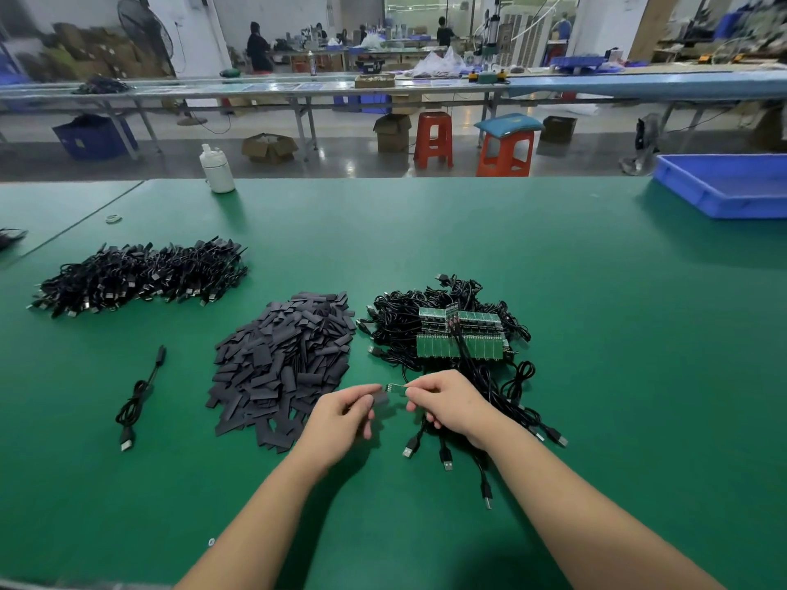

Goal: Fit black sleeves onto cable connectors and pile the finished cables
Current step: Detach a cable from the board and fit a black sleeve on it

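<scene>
My left hand (343,413) pinches a flat black sleeve (380,398) just in front of the heap of loose black sleeves (283,364). My right hand (447,400) pinches a small green connector board (397,389) on its black cable, the board's tip pointing at the sleeve's mouth and nearly touching it. Behind my right hand lies the tangle of unsleeved cables with green boards (451,334). The pile of finished cables (140,274) sits at the far left. One sleeved cable (138,398) lies alone on the green table (596,334).
A blue plastic tray (724,185) stands at the far right edge and a white bottle (217,168) at the far edge. A small white ring (113,218) lies at the back left. Loose USB plugs (447,457) trail near my right wrist.
</scene>
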`<action>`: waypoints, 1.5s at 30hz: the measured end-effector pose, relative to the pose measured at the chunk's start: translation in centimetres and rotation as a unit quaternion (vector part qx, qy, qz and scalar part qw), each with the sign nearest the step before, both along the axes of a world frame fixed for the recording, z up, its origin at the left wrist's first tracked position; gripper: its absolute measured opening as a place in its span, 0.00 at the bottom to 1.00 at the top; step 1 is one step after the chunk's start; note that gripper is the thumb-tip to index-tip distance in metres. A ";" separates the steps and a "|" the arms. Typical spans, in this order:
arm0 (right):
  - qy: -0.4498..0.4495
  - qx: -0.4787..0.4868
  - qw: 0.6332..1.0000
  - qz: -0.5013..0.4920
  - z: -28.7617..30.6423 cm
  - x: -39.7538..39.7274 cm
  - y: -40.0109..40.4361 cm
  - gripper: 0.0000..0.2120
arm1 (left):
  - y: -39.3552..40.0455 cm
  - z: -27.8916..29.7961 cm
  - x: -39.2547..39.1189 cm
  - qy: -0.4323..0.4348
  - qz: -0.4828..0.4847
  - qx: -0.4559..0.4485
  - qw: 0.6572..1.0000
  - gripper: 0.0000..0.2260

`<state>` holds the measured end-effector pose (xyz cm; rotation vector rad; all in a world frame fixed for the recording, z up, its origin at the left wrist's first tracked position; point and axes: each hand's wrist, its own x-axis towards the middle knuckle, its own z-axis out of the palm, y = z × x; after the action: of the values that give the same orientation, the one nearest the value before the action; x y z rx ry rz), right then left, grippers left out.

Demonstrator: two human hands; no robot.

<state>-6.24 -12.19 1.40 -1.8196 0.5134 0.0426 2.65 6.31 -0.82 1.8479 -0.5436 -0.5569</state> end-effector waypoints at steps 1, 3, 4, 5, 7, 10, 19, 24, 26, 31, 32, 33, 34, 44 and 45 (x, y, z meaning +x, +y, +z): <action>0.011 -0.010 1.000 -0.004 0.1 0.0 0.0 0.08 | -0.1 0.1 0.0 -0.008 -0.006 0.008 1.000 0.11; 0.026 -0.013 1.000 0.003 0.2 -0.1 0.1 0.11 | -0.3 0.2 -0.3 -0.037 -0.023 0.029 0.999 0.11; 0.029 -0.003 1.000 0.007 0.3 -0.2 0.2 0.12 | -0.4 0.4 -0.4 -0.049 -0.031 0.036 0.998 0.12; 0.029 0.008 0.999 0.010 0.4 -0.2 0.3 0.13 | -0.5 0.5 -0.5 -0.062 -0.039 0.045 0.996 0.13; 0.031 0.021 0.999 0.016 0.8 -0.4 0.4 0.17 | -0.6 0.6 -0.5 -0.121 -0.048 0.081 0.988 0.15; 0.031 0.038 0.998 0.030 1.1 -0.6 0.5 0.16 | -0.6 0.6 -0.6 -0.206 -0.055 0.108 0.971 0.14; 0.032 0.067 0.997 0.012 0.6 -0.6 -0.4 0.11 | 0.5 0.6 0.2 -0.290 -0.026 0.081 0.953 0.10; 0.029 0.084 0.996 0.019 0.5 -0.6 -0.1 0.12 | 0.4 1.0 0.0 -0.300 -0.038 0.075 0.950 0.10; 0.031 0.082 0.996 0.019 0.5 -0.6 -0.1 0.11 | 0.5 1.2 0.0 -0.307 -0.044 0.072 0.948 0.10; 0.032 0.076 0.996 0.026 0.5 -0.8 -0.2 0.11 | 0.5 1.4 -0.1 -0.300 -0.046 0.071 0.950 0.11; 0.031 0.075 0.996 0.027 0.5 -0.9 -0.2 0.11 | 0.5 1.4 -0.1 -0.299 -0.049 0.073 0.950 0.11; 0.030 0.072 0.997 0.030 0.5 -0.9 -0.2 0.11 | 0.5 1.4 -0.1 -0.299 -0.050 0.075 0.950 0.11; 0.031 0.065 0.997 0.034 0.5 -1.0 -0.2 0.11 | 0.5 1.5 -0.1 -0.299 -0.051 0.077 0.950 0.12; 0.046 0.054 0.997 0.043 -0.2 -0.9 -0.4 0.11 | 0.5 2.2 0.1 -0.376 -0.128 0.142 0.907 0.14; 0.046 0.052 0.997 0.044 -0.2 -0.9 -0.3 0.11 | 0.5 2.3 0.1 -0.374 -0.133 0.146 0.906 0.15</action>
<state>-7.14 -12.52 1.15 -1.7429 0.4869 0.2114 2.73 6.78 1.49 2.2771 -1.2949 -0.0709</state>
